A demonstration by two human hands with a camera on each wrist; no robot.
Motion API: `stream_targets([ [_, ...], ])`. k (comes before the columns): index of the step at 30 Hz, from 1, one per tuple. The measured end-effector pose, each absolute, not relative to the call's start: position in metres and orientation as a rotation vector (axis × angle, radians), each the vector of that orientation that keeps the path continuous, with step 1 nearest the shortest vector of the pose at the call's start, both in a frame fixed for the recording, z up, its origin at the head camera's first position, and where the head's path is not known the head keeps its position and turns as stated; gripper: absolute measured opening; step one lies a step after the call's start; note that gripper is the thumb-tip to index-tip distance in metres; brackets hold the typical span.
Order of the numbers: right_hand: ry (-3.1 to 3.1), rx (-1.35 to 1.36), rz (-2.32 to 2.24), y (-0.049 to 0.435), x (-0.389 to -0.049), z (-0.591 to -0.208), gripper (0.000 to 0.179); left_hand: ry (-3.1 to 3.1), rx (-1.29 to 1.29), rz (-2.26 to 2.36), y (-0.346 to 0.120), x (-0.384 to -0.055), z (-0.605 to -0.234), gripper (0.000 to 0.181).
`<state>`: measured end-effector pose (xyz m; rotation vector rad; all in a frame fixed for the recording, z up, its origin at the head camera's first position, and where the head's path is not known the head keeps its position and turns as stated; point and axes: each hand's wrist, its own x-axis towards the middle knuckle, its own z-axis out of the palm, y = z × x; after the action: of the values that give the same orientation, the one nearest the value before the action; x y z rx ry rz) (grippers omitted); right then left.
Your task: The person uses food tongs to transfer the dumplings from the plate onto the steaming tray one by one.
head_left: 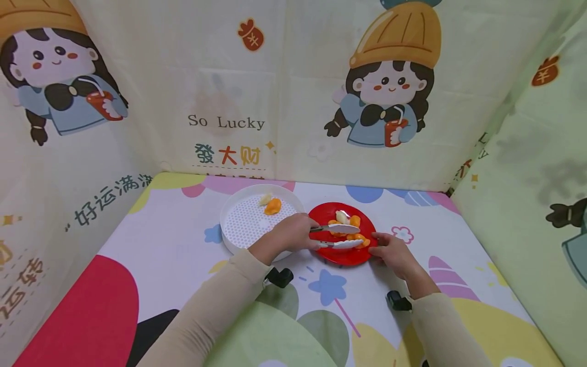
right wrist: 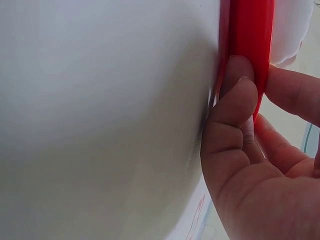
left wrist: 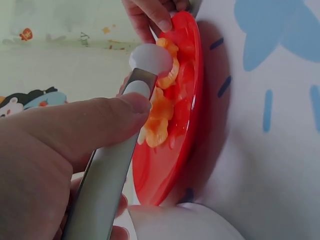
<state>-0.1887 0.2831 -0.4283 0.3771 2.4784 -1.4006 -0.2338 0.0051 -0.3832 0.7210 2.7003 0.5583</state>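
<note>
Leftmost, I see the white tray (head_left: 241, 227) near my left hand (head_left: 293, 233), which is clamped round the tongs (head_left: 343, 229). Rightward, their tips reach over orange pieces (head_left: 355, 220) on the red plate (head_left: 339, 259), and my right hand (head_left: 399, 255) pinches its right rim.

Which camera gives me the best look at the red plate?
The head view: it shows most of the red plate from above. The left wrist view shows it steeply slanted; the right wrist view, only a strip.
</note>
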Motion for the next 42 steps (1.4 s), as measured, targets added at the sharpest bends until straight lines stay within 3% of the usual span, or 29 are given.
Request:
stream_targets([
  [15,2.473,0.371,-1.4,0.284,-0.188,-0.426,0.064,2.742,0.698,0.494,-0.001,-0.214,-0.37,0.049],
  [42,2.493,0.334,-1.374,0.284,-0.187,-0.424,0.062,2.756,0.721,0.602,-0.003,-0.212,-0.377,0.042],
])
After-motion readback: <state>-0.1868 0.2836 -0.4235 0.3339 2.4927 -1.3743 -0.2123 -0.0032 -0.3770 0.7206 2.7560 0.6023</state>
